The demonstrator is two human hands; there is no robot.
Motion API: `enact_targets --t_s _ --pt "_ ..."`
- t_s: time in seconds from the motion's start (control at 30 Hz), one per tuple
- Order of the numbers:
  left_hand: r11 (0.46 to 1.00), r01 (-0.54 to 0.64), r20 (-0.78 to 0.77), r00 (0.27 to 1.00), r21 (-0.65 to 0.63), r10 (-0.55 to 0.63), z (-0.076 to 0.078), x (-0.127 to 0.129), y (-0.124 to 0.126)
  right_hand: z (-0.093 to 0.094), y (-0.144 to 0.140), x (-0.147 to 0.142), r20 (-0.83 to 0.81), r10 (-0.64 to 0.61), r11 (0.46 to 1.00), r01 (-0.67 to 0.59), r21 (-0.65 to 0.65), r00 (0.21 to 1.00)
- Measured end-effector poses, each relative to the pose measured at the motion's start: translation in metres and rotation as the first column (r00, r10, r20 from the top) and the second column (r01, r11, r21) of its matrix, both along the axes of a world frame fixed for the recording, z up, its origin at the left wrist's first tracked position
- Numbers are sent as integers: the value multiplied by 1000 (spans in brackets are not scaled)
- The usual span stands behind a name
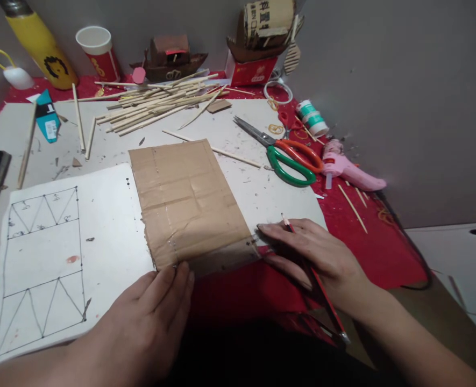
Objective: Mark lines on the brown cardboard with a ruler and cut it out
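While the brown cardboard piece (187, 201) lies flat in the middle of the desk (367, 236), both hands sit at its near edge. The left hand (149, 317) is at about 7 o'clock from the cardboard. Its fingers are loosely spread and lie flat, and the fingertips (177, 271) press on the bottom edge of the cardboard. It grips nothing.

The right hand (322, 263) is at about 4 o'clock from the cardboard. Its fingers are stretched out flat, and the longest one reaches the cardboard's near right corner. A red pencil (316, 282) is tucked between the fingers, with its tip pointing up and away from the person.

A white sheet with drawn triangles (56, 258) lies at 9 o'clock, just beside the cardboard, whose left edge lies on top of it. Scissors with orange and green handles (286, 153) lie at 2 o'clock. A pink glue gun (348, 169) lies just past them, further right. A pile of wooden sticks (157, 105) lies at 12 o'clock, well apart from the hands.
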State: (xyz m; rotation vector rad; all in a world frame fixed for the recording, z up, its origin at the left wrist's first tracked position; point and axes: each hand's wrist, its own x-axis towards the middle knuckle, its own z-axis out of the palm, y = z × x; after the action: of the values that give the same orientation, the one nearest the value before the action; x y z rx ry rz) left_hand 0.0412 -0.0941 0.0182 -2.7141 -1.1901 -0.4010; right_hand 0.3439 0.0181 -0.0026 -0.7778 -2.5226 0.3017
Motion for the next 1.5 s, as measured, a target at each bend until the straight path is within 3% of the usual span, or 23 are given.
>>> enact_targets --t_s 0.23,0.5,0.8,0.97,1.17,1.33,1.5 --pt "1000 4 -41 999 -30 -5 9 1 0 -3 0 1 -17 16 1000 -16 -1 1000" --pt "996 51 -139 990 70 -41 14 -1 12 -2 11 -4 -44 60 998 -58 35 997" --pt "997 63 -229 972 53 -50 23 -10 32 11 28 -12 13 91 996 -91 10 996" --pt "998 63 -221 974 23 -57 23 -14 39 15 39 -14 -23 113 993 -113 -30 993" --pt "997 24 -203 979 69 -9 9 -22 44 8 44 -15 -67 116 993 -115 19 991" --pt "999 32 -108 994 0 -32 6 -26 34 10 32 -9 -77 56 988 -67 -141 995" --pt "994 72 -37 997 -79 -75 8 -28 33 7 14 4 -27 48 981 -52 -189 998"
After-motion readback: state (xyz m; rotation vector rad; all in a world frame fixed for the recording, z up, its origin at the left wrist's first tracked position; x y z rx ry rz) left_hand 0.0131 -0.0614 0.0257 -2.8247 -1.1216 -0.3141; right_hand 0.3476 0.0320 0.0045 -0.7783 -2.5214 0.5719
